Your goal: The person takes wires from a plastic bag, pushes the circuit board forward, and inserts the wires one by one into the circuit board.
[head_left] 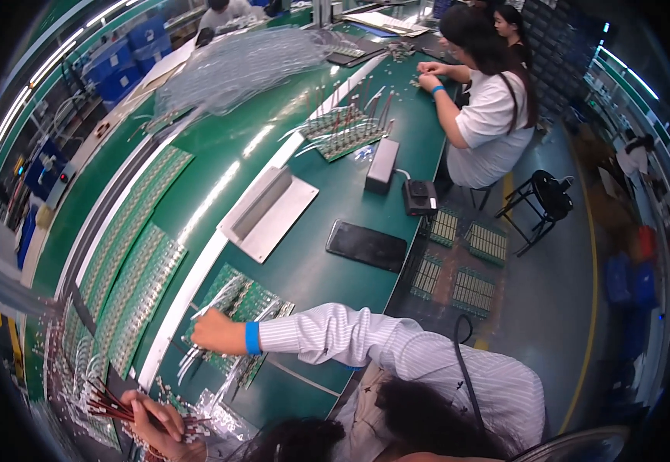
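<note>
The long green bench (312, 254) runs from the near corner up to the far end. Long rows of green circuit boards (131, 269) lie along its left side. A heap of clear plastic bags (235, 65) sits at the far left corner. A grey metal tray (269, 209) lies in the middle of the bench, and a black flat mat (366, 246) lies near the right edge. A grey box (382, 164) and a small black box (420, 197) sit further up by the right edge.

A panel of green boards with wires (241, 308) lies near the near edge. The right hand (213, 333) rests on this panel. Its grip is pinched together on a thin wire at the board, though I cannot see the wire clearly. A blue wrist band (252, 338) is on that arm.

The left hand (154, 422) is at the near left corner. Its grip is clamped on a bundle of red wires (108, 404).

Another person in a white shirt (489, 123) sits at the far right edge.
</note>
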`<state>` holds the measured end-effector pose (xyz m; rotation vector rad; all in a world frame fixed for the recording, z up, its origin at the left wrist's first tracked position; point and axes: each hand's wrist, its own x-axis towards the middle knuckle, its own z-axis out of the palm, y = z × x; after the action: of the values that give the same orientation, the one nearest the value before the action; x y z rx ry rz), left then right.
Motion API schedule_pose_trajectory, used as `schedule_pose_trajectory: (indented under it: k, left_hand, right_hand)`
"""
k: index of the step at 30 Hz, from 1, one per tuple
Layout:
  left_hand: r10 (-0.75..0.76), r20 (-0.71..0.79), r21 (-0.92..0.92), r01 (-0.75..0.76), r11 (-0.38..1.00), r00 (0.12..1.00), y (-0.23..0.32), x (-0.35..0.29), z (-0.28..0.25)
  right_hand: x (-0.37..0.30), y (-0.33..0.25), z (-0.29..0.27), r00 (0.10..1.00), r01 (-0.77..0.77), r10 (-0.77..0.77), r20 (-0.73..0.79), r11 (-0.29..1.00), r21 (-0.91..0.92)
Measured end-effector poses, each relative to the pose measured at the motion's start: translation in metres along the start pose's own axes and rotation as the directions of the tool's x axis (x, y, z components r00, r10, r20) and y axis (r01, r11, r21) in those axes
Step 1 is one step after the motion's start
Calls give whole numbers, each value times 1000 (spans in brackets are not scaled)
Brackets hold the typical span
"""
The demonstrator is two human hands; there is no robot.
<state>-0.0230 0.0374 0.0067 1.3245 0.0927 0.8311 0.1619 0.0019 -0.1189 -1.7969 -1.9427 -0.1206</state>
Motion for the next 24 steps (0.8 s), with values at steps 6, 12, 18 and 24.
schedule_pose_trajectory:
  k: [6, 12, 18, 24]
  left_hand:
    - [-122, -60, -44, 120, 992, 991, -19, 2, -1]
    - [-180, -53, -63, 176, 982, 982, -24, -1, 20]
    - [-364, -98, -333, 314, 889, 926, -29, -2, 20]
    - [-329, 66, 48, 326, 944, 942, -30, 3, 55]
  right_hand:
    - [-6, 11, -2, 1000, 10, -10, 4, 999, 54]
    - [-9, 26, -25, 994, -21, 1, 113, 985, 174]
    - [-23, 29, -130, 1000, 5, -4, -4, 995, 96]
    - [-29, -9, -184, 983, 68, 79, -168, 688, 722]
